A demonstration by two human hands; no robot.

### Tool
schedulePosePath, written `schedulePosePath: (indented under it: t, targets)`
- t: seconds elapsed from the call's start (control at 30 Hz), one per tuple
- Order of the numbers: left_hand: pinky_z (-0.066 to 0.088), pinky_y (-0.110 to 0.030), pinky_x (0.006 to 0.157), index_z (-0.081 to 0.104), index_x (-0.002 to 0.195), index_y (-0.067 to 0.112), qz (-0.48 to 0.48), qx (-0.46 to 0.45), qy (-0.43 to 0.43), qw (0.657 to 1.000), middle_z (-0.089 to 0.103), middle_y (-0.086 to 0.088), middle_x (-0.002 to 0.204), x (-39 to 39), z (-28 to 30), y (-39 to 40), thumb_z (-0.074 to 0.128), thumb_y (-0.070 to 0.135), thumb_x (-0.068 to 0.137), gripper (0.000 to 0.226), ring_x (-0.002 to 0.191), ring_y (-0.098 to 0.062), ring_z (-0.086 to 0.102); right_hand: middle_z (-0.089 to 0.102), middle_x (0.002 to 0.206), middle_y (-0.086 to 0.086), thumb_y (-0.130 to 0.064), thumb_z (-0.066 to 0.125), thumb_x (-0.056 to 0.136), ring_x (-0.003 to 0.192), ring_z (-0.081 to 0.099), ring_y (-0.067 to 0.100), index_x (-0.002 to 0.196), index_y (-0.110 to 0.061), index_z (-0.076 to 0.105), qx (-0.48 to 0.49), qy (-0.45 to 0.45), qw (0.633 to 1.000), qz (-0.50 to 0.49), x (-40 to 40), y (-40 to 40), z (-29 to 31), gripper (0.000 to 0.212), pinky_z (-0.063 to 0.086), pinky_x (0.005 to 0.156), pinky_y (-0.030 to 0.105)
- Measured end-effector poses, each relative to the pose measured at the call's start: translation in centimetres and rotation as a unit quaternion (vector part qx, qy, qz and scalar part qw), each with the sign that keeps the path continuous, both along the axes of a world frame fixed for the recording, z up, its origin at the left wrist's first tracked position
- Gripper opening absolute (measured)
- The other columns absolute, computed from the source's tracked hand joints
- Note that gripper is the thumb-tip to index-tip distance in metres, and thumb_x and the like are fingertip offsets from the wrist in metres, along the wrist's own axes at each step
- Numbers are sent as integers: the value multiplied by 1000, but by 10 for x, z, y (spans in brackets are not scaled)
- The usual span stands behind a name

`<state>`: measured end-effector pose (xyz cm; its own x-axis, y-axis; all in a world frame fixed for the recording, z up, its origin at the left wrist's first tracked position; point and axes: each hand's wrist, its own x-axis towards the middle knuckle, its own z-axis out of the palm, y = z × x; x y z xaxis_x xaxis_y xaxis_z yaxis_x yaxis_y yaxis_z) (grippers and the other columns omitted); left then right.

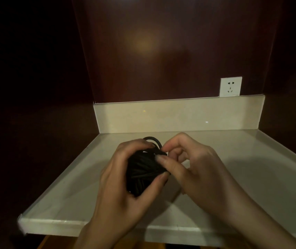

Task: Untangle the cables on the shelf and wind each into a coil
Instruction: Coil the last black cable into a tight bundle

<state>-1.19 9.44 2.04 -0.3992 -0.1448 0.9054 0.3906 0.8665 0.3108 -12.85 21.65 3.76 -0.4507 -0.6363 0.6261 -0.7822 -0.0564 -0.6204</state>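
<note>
Hands (125, 177) around black wound cable (143, 171)

Left hand (125, 175) curled gripping; right hand (194, 169) pinching, fingers bent.

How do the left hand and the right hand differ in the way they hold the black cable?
The left hand wraps around the black cable bundle, fingers over the top and thumb underneath, while the right hand only pinches a strand at the bundle's upper right edge. The left hand covers much of the bundle; the right hand touches a small part. Both hands are above the pale shelf, and both grip the same cable.
</note>
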Motion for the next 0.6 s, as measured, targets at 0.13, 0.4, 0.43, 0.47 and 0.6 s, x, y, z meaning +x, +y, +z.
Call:
schedulePosePath:
  t: [0.13, 0.4, 0.43, 0.47, 0.6]
  targets:
    - [47, -17, 92, 47, 125, 30, 3, -10, -11, 1000, 57, 18, 125, -1, -4, -2, 75, 31, 82, 51, 115, -11, 62, 57, 75, -13, -50, 46, 89, 74, 58, 8, 94, -33, 50, 40, 116, 992, 11, -5, 2, 5, 17, 49, 64, 29]
    - [53, -35, 84, 45, 127, 28, 26, -113, -63, 991, 58, 10, 126, 2, -1, -8, 75, 31, 86, 51, 115, -17, 62, 61, 70, -8, -37, 48, 89, 61, 54, 9, 100, -20, 56, 99, 168, 979, 57, -14, 6, 18, 21, 44, 53, 27]
    - [53, -35, 82, 46, 127, 25, 32, -127, -75, 989, 58, 9, 125, 2, -1, -9, 75, 31, 87, 50, 114, -16, 62, 62, 70, -6, -33, 53, 90, 61, 55, 10, 100, -21, 56, 115, 146, 981, 61, -16, 5, 18, 16, 46, 54, 31]
    - [53, -35, 79, 46, 127, 24, 41, -139, -89, 985, 57, 9, 124, 2, 0, -10, 75, 32, 87, 51, 112, -15, 61, 63, 71, -5, -28, 56, 91, 61, 57, 12, 100, -23, 55, 135, 125, 981, 67, -18, 4, 18, 10, 49, 56, 36]
    - [52, -33, 67, 44, 127, 27, 68, -168, -125, 975, 58, 11, 118, 2, 2, -11, 78, 37, 84, 55, 102, -9, 62, 65, 73, -1, -22, 60, 91, 67, 61, 15, 99, -25, 57, 164, 73, 982, 66, -19, 2, 14, 10, 53, 69, 45]
